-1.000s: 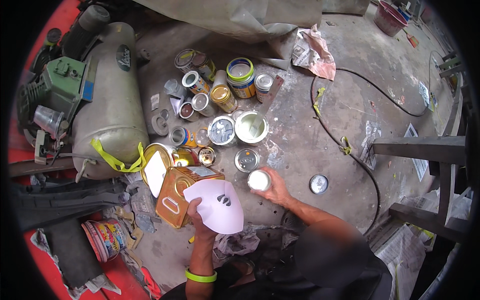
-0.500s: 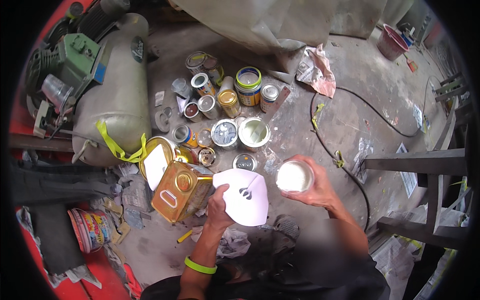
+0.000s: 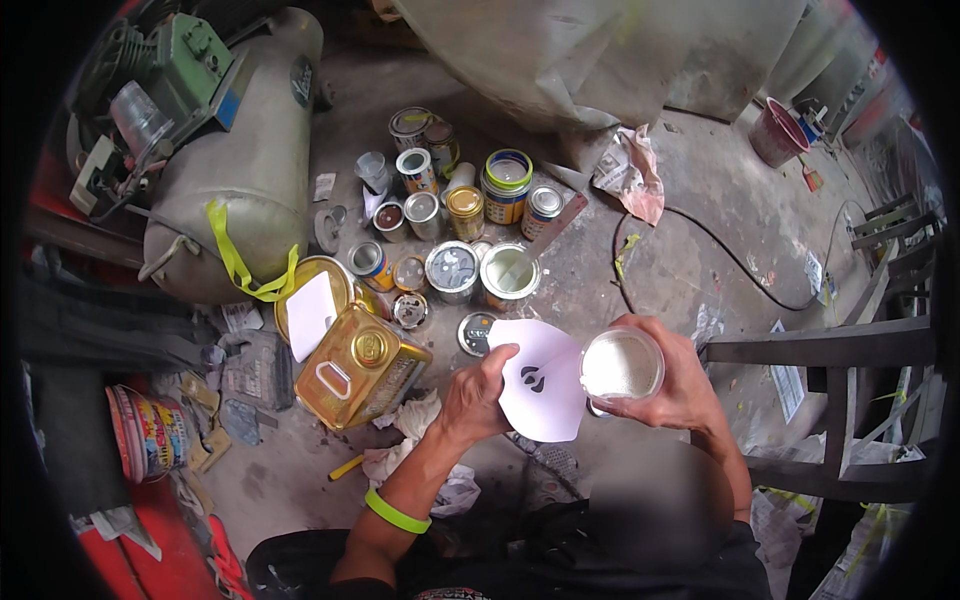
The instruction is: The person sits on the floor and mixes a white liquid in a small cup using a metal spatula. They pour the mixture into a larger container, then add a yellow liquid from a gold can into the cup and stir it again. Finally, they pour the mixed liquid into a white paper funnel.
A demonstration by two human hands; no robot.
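Note:
My left hand grips the edge of a white paper paint strainer, a cone with dark mesh openings near its tip. In my right hand is a clear plastic cup with a whitish liquid inside. The cup's rim is right beside the strainer's right edge; whether they touch I cannot tell. Beyond my hands, an open can of pale paint has a flat stirring stick leaning out of it. To the left of my left hand stands a gold rectangular tin.
Several paint cans, including a gold-lidded can, cluster ahead. An air compressor stands at the left. A black hose curves across the floor at the right, near a dark metal frame. Crumpled paper lies farther off.
The cup and the strainer have come close together, the strainer moving right toward the cup. Both hands keep their holds. The whole view has shifted slightly.

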